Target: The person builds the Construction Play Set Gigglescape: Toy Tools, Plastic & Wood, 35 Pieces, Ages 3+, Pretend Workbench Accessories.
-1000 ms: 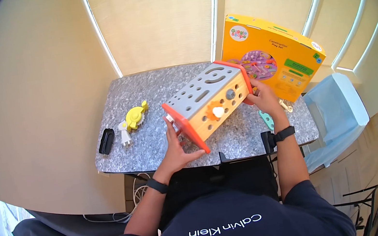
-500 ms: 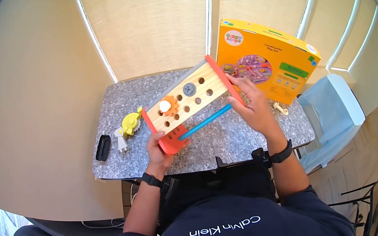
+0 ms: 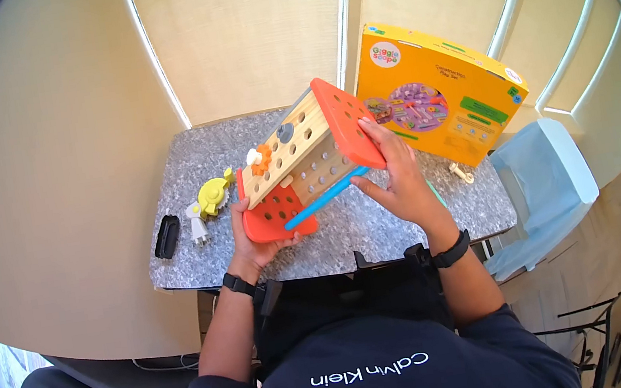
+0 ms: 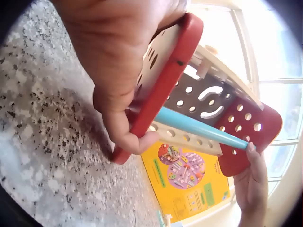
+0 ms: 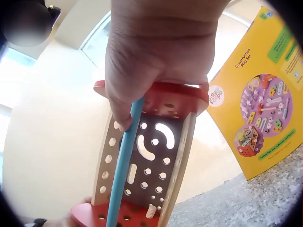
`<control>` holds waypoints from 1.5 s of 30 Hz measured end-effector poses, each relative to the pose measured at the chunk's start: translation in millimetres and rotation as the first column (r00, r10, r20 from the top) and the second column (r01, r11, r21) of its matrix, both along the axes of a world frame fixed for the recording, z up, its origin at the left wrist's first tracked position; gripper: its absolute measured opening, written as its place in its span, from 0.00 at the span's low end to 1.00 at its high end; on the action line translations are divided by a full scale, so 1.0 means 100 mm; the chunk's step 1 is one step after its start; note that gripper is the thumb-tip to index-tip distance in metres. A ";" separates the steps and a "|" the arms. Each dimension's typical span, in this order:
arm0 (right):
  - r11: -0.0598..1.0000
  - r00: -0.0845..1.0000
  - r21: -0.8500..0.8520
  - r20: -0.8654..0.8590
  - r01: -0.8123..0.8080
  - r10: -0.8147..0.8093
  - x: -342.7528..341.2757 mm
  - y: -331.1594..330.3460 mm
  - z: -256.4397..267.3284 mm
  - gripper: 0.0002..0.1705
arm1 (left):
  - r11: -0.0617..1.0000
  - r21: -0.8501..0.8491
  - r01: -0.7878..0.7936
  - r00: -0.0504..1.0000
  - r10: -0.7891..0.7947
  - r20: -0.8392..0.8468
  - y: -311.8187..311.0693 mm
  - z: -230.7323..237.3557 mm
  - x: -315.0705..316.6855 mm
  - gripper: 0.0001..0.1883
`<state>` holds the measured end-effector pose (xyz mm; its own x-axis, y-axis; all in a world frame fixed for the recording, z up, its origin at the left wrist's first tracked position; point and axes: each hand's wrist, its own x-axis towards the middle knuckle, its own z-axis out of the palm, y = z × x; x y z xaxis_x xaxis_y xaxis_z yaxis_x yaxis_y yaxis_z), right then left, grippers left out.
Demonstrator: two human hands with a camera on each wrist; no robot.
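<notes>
Both hands hold a toy workbench tilted above the table, its wooden side [image 3: 306, 140] and open inside facing the person. My left hand [image 3: 250, 243] grips the lower red end panel [image 3: 269, 214]. My right hand [image 3: 405, 184] grips the higher red end panel [image 3: 344, 121], its thumb at the end of the blue rod [image 3: 327, 198]. An orange gear [image 3: 263, 159] with a white piece and a grey round piece [image 3: 284, 133] sit on the wooden side. In the right wrist view, a threaded peg [image 5: 151, 211] shows near the far red panel.
A yellow box [image 3: 440, 94] stands at the back right. On the speckled table [image 3: 186, 164] lie a yellow-green toy saw [image 3: 213, 197], a black tray [image 3: 167, 237] and a cream piece [image 3: 461, 173]. A chair with blue covering [image 3: 550, 182] stands to the right.
The workbench has been turned from its grey top towards its side and open inside, bringing the blue rod into view. Its right end has risen, and both hands have shifted their grip.
</notes>
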<state>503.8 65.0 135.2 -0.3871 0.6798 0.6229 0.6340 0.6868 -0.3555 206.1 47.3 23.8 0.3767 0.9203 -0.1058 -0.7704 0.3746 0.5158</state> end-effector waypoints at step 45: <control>0.933 0.840 -0.335 -0.537 -0.129 -0.077 -0.22 -0.02 -1.17 0.16 | 0.993 0.005 0.118 0.990 -0.117 -0.077 0.14 0.07 -0.02 0.44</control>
